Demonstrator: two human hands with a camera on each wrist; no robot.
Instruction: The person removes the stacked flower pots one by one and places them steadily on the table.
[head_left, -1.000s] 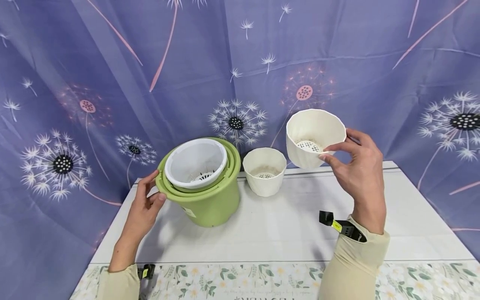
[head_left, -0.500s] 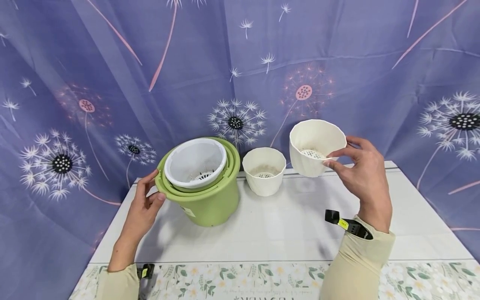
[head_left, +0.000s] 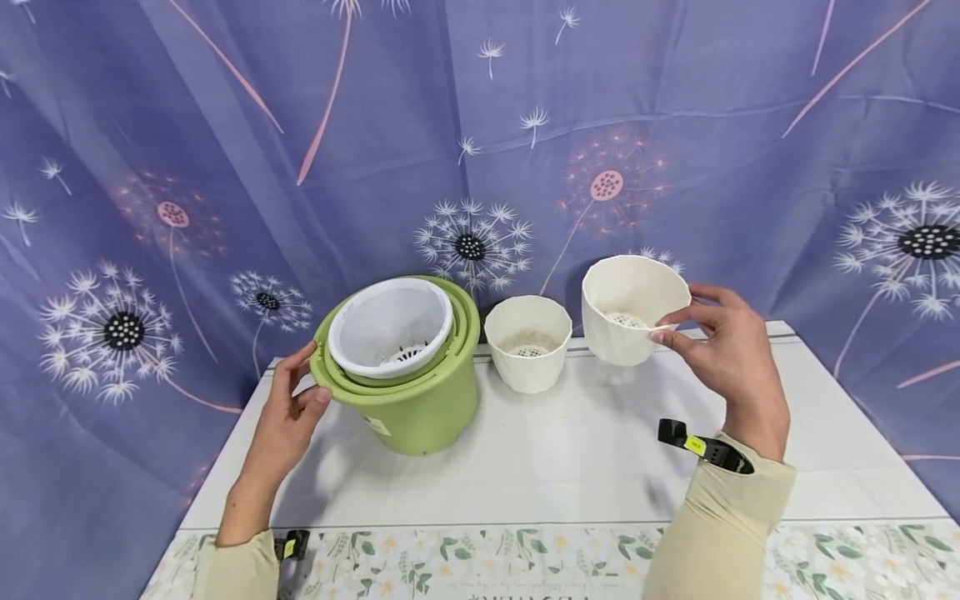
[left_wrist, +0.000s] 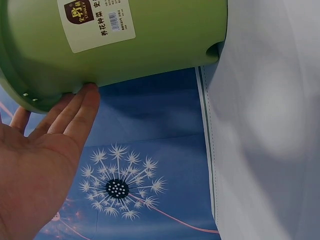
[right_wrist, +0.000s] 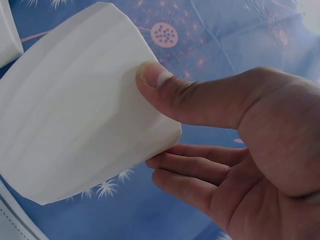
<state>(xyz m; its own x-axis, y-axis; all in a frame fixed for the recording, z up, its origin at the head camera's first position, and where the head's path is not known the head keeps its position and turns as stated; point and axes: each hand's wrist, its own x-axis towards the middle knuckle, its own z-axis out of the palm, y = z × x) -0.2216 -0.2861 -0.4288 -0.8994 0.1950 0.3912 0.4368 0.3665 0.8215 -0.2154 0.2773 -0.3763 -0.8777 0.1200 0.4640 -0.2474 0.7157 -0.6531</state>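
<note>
My right hand point(head_left: 723, 350) pinches the rim of a cream ribbed flowerpot point(head_left: 626, 354), with the thumb outside and fingers round the edge. A perforated base shows inside it. In the right wrist view the thumb presses on the outer wall of this flowerpot point(right_wrist: 80, 110). It hangs low over the table's back edge; any contact beneath is hard to judge. My left hand point(head_left: 285, 417) touches the rim of a large green flowerpot point(head_left: 427, 417), its fingers fairly straight against the side in the left wrist view. Nested inside that is a white inner pot point(head_left: 375, 312) with a slotted bottom.
A second cream flowerpot point(head_left: 528, 371) stands between the green one and the held one. The table cover point(head_left: 555, 467) is white with a floral front band. Behind hangs a purple dandelion curtain point(head_left: 375, 125). A paper label point(left_wrist: 100, 22) is on the green pot.
My right hand has lowered the cream flowerpot toward the table and shifted it slightly right. The left hand and the green pot have stayed in place.
</note>
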